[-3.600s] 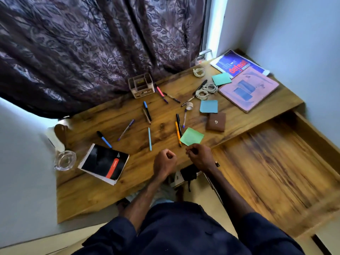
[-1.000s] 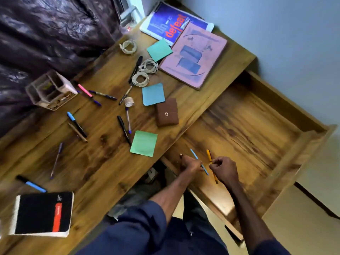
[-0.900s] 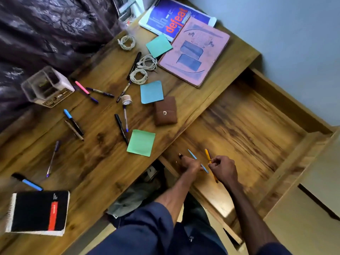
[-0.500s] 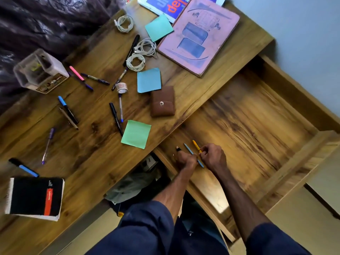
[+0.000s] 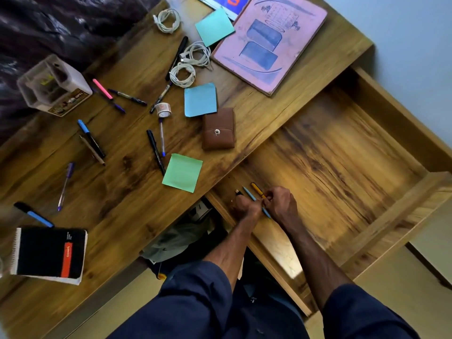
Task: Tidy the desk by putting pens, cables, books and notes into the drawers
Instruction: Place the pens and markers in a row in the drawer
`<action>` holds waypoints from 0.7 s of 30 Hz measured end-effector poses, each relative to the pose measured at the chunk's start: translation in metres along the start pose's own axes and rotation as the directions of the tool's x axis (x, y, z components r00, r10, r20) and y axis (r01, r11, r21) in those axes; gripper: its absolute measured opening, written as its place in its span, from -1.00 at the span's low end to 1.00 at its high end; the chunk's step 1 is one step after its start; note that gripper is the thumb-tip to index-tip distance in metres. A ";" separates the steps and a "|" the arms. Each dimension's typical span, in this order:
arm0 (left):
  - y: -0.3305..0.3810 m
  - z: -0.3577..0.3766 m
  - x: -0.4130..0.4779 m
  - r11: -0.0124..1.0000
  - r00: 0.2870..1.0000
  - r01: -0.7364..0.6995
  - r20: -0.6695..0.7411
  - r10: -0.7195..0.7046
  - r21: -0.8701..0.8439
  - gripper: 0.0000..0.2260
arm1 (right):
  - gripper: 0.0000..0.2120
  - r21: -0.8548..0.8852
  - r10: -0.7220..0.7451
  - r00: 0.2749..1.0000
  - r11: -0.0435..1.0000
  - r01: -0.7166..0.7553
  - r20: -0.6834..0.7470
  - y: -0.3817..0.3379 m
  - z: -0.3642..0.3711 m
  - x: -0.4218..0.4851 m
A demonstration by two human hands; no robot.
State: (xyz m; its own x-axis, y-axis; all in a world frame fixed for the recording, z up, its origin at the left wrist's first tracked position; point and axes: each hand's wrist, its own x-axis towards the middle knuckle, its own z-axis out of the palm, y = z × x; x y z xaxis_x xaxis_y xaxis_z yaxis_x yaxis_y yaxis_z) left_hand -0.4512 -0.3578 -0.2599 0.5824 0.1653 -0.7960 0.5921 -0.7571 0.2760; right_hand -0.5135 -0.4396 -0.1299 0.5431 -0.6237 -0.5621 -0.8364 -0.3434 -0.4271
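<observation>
Right hand (image 5: pixel 278 204) fingers (image 5: pixel 268 196) pinching yellow pen (image 5: pixel 256 189), left hand (image 5: pixel 245 207) fingers curling round black pen (image 5: pixel 238 192), blue pen (image 5: pixel 250 195) lying between; all sitting at 8 o'clock end of drawer (image 5: pixel 342 167). Risk: letting go early, 3 pens rolling apart, slipping over near rim

Pens (image 5: pixel 256 189) in drawer (image 5: pixel 342 155) (right of desk (image 5: pixel 122 192))

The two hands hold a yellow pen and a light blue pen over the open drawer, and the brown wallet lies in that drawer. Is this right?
No. In the head view the brown wallet lies on the desk top, beside the blue sticky note, not in the drawer. The rest holds: the left hand and right hand hold the light blue pen and yellow pen over the open drawer.
</observation>
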 end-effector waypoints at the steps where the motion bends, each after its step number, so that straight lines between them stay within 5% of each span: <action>1: -0.003 0.001 0.003 1.000 1.000 -0.006 0.022 0.005 0.025 -0.34 | -0.87 -0.004 -0.007 1.000 1.000 0.006 -0.007 0.001 0.001 0.001; 12: 0.023 -0.050 -0.052 0.980 0.973 -0.169 0.177 0.148 0.108 -0.54 | -0.73 -0.007 -0.028 0.996 1.000 0.027 -0.084 -0.005 -0.011 -0.012; 21: 0.080 -0.195 -0.153 0.837 0.779 -0.547 0.374 0.504 0.011 -0.85 | -0.84 0.163 -0.197 0.904 0.948 0.275 -0.380 -0.074 -0.045 -0.039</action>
State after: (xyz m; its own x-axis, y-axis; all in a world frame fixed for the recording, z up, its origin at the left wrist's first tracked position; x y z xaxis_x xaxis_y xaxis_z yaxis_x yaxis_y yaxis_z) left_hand -0.3838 -0.3203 -0.0111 0.5431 -0.4892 -0.6824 0.1708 -0.7314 0.6602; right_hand -0.4761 -0.4213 -0.0447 0.6277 -0.7628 -0.1552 -0.6315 -0.3824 -0.6745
